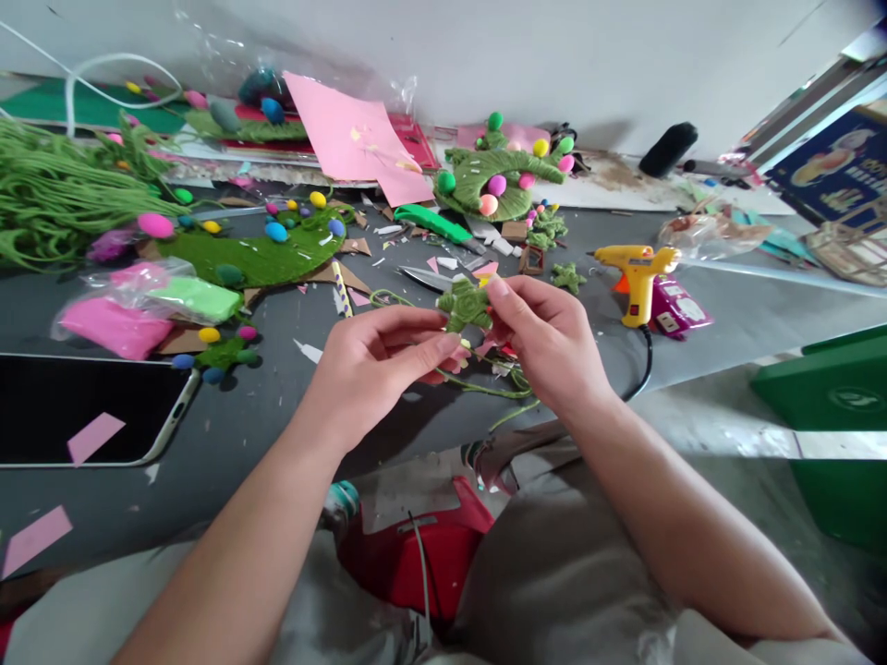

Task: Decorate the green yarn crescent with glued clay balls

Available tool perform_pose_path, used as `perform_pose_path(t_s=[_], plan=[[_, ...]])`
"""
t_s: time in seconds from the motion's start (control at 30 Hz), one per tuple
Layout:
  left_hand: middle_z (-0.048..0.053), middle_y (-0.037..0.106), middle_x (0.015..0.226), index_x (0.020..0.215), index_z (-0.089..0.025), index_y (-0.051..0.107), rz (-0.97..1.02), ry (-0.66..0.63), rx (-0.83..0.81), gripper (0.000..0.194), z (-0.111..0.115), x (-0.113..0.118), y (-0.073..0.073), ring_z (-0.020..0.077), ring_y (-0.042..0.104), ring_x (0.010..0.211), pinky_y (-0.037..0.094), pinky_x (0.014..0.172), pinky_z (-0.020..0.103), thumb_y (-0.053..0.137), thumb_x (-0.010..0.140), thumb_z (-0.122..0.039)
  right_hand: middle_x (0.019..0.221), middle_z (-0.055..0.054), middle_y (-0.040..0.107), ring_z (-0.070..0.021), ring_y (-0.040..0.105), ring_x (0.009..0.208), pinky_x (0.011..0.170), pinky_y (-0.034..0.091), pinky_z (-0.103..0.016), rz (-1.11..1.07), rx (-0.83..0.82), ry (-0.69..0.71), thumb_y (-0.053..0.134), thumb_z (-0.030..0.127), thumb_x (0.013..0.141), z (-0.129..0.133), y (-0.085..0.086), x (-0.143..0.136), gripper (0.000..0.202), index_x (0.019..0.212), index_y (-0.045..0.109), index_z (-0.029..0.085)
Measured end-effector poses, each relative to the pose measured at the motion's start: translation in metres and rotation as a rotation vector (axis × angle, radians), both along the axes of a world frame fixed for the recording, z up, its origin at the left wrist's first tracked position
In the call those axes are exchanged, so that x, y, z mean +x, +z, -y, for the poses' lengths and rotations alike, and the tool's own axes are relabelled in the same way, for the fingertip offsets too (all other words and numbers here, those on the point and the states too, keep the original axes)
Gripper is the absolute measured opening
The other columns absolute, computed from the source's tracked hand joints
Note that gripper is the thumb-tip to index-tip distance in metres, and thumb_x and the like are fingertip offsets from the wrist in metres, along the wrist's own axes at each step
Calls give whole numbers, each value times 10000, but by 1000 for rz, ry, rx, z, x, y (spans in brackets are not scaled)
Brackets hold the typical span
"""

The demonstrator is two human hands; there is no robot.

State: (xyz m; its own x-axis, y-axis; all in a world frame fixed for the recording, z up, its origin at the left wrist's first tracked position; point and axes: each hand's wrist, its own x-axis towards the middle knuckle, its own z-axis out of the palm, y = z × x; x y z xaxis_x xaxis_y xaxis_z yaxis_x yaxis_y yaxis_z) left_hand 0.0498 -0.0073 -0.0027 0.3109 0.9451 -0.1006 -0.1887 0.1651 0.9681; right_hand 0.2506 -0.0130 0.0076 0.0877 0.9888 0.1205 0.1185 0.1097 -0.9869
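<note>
A small star wrapped in green yarn (466, 305) is held up over the near edge of the grey table. My left hand (378, 360) pinches its lower left side between thumb and fingers. On the other side, my right hand (551, 337) grips its right edge with thumb and forefinger. Loose green yarn (485, 392) trails below and between the hands. Behind the star lie scissors (424, 275), their handles hidden by my hands. Another green star (568, 277) rests on the table to the right.
A yellow hot glue gun (636, 277) stands at the right, its black cord running toward me. A green utility knife (436, 224) lies behind the scissors. Yarn-wrapped shapes with coloured balls (503, 185), a green yarn pile (62, 194) and a phone (90, 406) surround the work spot.
</note>
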Motion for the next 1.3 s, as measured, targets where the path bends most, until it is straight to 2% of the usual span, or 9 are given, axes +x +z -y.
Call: perform_pose_path(t_s=[0.13, 0.3, 0.5, 0.73, 0.97, 1.17, 1.3], plan=[[50, 841, 838, 919, -206, 847, -93, 44, 20, 246, 1, 1, 3, 209, 812, 762, 677, 702, 274, 914, 814, -418, 721, 11, 598, -124, 533, 641, 590, 462, -275, 25, -27, 14, 761, 637, 905, 2, 3, -2, 425, 876, 745, 213], [35, 825, 809, 933, -200, 843, -51, 162, 8, 248, 0, 3, 1, 199, 806, 722, 695, 778, 333, 927, 795, -388, 723, 6, 661, -135, 588, 656, 633, 506, -284, -28, -59, 101, 767, 606, 915, 4, 4, -2, 389, 888, 751, 218], [24, 831, 843, 927, -215, 847, -32, 208, 35, 231, -1, 2, -1, 203, 802, 749, 697, 829, 369, 931, 785, -377, 744, -6, 718, -136, 620, 680, 665, 521, -281, -55, -80, 181, 786, 525, 930, 4, 3, -1, 325, 860, 776, 207], [32, 842, 899, 959, -211, 840, 12, 246, 59, 259, 0, 4, 1, 201, 814, 827, 693, 844, 333, 914, 811, -411, 739, -6, 728, -156, 678, 673, 669, 549, -303, -58, -76, 103, 785, 547, 923, 4, 4, -2, 330, 863, 764, 223], [35, 831, 821, 894, -203, 836, -2, 188, 10, 202, 0, 2, 4, 166, 798, 697, 687, 725, 263, 912, 821, -375, 734, -10, 736, -153, 682, 667, 666, 550, -299, -58, -69, 111, 773, 549, 934, 4, 4, -2, 335, 863, 764, 222], [48, 830, 825, 900, -208, 844, -31, 181, -17, 200, 0, -1, 3, 189, 798, 700, 700, 743, 307, 914, 812, -373, 758, -13, 741, -154, 682, 686, 691, 583, -300, -41, -70, 129, 795, 613, 885, 5, 4, -6, 405, 855, 749, 212], [43, 840, 850, 911, -218, 848, -18, 141, -25, 181, 1, -3, 3, 187, 806, 736, 695, 754, 281, 904, 826, -368, 744, -4, 726, -144, 666, 677, 675, 569, -280, -24, -70, 142, 836, 603, 844, 4, 8, -6, 414, 863, 748, 199]])
